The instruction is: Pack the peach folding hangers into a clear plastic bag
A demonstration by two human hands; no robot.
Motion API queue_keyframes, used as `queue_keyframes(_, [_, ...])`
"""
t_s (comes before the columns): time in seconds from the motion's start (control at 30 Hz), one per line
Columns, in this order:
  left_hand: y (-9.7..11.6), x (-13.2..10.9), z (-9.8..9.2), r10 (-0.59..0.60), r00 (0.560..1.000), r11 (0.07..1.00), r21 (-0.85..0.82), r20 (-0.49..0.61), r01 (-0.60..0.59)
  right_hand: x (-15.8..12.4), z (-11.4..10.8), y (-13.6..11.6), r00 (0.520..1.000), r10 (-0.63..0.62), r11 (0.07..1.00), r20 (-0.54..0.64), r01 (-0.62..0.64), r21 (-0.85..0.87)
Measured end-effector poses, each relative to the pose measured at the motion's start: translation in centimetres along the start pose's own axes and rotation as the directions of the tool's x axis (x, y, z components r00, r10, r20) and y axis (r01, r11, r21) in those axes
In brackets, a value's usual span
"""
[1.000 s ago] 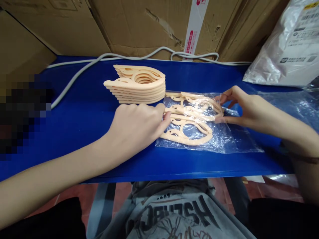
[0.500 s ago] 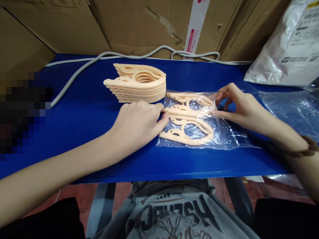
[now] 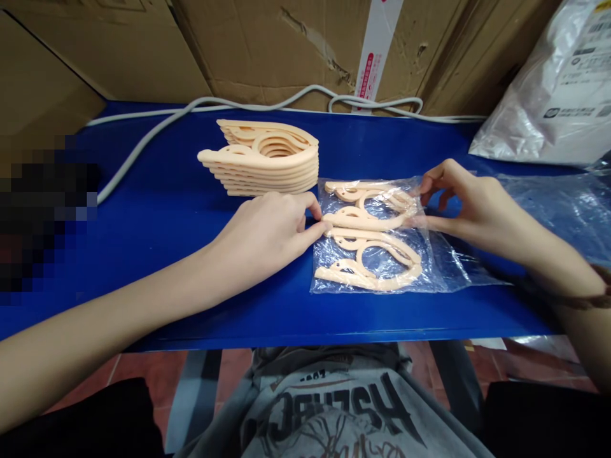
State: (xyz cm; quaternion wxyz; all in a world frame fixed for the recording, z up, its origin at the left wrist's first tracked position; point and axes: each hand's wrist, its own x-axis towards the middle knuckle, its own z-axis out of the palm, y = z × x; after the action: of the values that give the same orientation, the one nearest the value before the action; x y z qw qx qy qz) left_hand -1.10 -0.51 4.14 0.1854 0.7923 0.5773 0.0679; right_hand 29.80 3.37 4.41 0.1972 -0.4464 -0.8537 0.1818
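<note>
A blue table (image 3: 157,216) stood against cardboard boxes (image 3: 267,44); a grey cable (image 3: 157,130) ran along its far edge, above red floor tiles (image 3: 157,372).

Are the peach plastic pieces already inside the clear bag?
Inside: the peach plastic pieces lie under the film of the clear plastic bag, pinched by both hands.

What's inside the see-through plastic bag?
Inside the clear bag lie peach plastic hanger pieces, flat and overlapping. The left hand and right hand touch its two ends. The crinkly, shiny plastic hides exactly how many pieces there are.
</note>
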Motion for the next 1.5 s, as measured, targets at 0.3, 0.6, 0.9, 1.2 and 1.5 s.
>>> queue_keyframes(0.3, [0.0, 0.2, 0.0, -0.016, 1.0, 1.0, -0.012, 0.018, 0.016, 0.1, 0.4, 0.0, 1.0, -0.003, 1.0, -0.023, 0.002, -0.027])
queue_keyframes(0.6, [-0.2, 0.3, 0.2, 0.004, 1.0, 1.0, -0.006, 0.009, -0.004, -0.2, -0.2, 0.3, 0.986, -0.159, 0.949, 0.051, 0.167, -0.268])
queue_keyframes(0.9, [-0.2, 0.0, 0.0, 0.02, 0.999, 0.997, 0.081, -0.034, -0.017, -0.2, -0.2, 0.4, 0.99, -0.138, 0.962, 0.032, 0.142, -0.233])
queue_keyframes(1.2, [0.6, -1.9, -2.0, 0.149, 0.845, 0.952, 0.305, -0.514, 0.017, 0.2, 0.1, 0.5, 0.995, -0.096, 0.97, 0.027, 0.099, -0.222])
queue_keyframes(1.5, [-3.0, 1.6, -2.2, 0.094, 0.878, 0.87, 0.467, -0.47, 0.157, 0.5, 0.7, 0.7, 0.997, -0.076, 0.969, -0.007, 0.072, -0.238])
